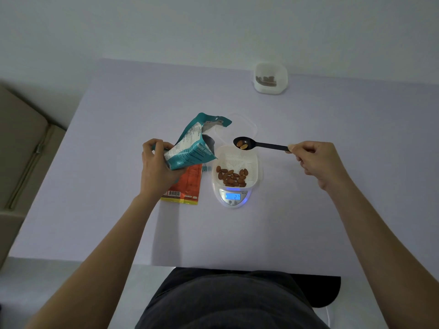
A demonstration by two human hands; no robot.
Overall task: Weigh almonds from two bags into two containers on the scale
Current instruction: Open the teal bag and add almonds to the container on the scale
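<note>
My left hand [158,163] grips an open teal almond bag [192,143], tilted with its mouth toward the scale. In my right hand [313,160] is the handle of a black spoon [261,145]; its bowl carries two almonds above the far rim of a white container [251,162]. That container stands on a small digital scale [234,198] with a lit blue display and has several almonds [231,178] in its near half. An orange bag [187,186] lies flat on the table under the teal one. A second white container [270,78] with dark contents stands at the table's far right.
A clear lid [249,125] lies just behind the scale. The lilac table [118,210] ends at a wall behind and at my dark-clothed lap in front. A beige sofa [21,143] stands to the left.
</note>
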